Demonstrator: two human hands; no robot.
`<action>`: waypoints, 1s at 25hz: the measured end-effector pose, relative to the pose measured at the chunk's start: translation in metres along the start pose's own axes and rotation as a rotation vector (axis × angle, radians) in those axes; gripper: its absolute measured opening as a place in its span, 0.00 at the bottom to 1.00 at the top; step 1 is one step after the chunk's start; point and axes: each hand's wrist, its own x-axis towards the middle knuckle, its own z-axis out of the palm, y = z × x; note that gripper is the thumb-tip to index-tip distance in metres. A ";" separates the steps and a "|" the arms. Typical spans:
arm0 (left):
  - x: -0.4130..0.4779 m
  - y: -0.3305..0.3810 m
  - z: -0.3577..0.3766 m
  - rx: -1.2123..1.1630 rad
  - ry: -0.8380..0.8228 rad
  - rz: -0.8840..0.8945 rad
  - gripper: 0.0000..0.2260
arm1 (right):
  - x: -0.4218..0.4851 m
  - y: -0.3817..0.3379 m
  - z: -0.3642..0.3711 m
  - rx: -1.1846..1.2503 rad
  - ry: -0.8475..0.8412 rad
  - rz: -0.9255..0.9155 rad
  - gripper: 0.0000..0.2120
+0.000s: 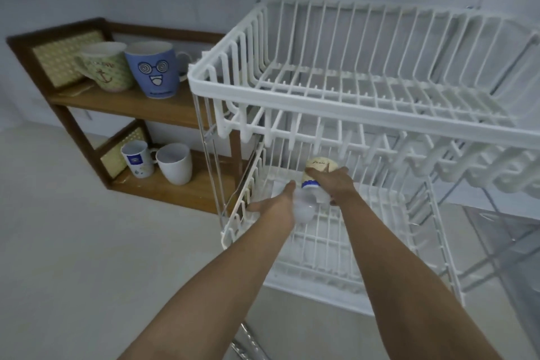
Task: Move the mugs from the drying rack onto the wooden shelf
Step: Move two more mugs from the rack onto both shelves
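Observation:
A white two-tier drying rack [321,96] fills the right side. Both my hands reach into its lower tier [336,245]. My right hand [336,184] grips a cream mug with a blue band [317,168], lying upside down. My left hand [277,207] is closed on a white mug [305,207], blurred and partly hidden by the fingers. The wooden shelf [122,104] stands to the left. Its top board carries a green anchor mug [106,67] and a blue face mug [153,70]. Its lower board holds a small printed mug [137,159] and a plain white mug [174,163].
The rack's upper tier [380,67] hangs over my hands and carries nothing. The shelf's right end sits behind the rack's corner. Pale floor [87,257] spreads left and front. A clear plastic part [502,242] lies at the right.

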 end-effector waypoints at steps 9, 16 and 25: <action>0.028 -0.030 -0.022 0.221 -0.187 0.114 0.37 | -0.008 0.038 -0.019 0.360 0.013 -0.087 0.39; 0.002 -0.022 -0.100 0.632 -0.509 0.738 0.42 | -0.091 0.076 -0.064 0.444 -0.071 -0.358 0.32; -0.016 0.023 -0.247 0.665 -0.809 1.001 0.42 | -0.234 0.024 -0.057 0.408 -0.432 -0.651 0.45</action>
